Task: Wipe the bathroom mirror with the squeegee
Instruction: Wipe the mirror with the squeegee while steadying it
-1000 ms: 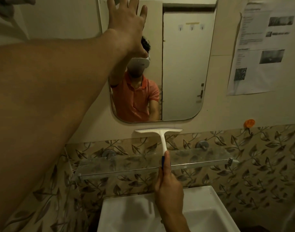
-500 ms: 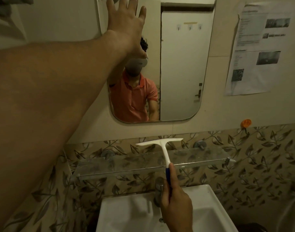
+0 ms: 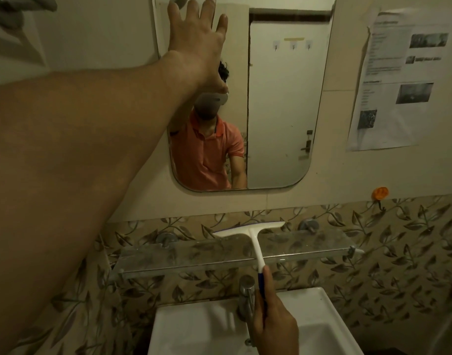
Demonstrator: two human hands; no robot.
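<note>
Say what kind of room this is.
Most likely a small bathroom: a wall mirror above a white sink with a metal tap, and a glass shelf on leaf-patterned tiles between them.

Your one head camera faces the wall (image 3: pixel 335 196) close up: mirror (image 3: pixel 283 111) above your squeegee (image 3: pixel 255 242) grip, sink (image 3: pixel 322 306) just beneath it.

Left grip (image 3: pixel 194 44) splayed high; right grip (image 3: pixel 273 326) curled.
</note>
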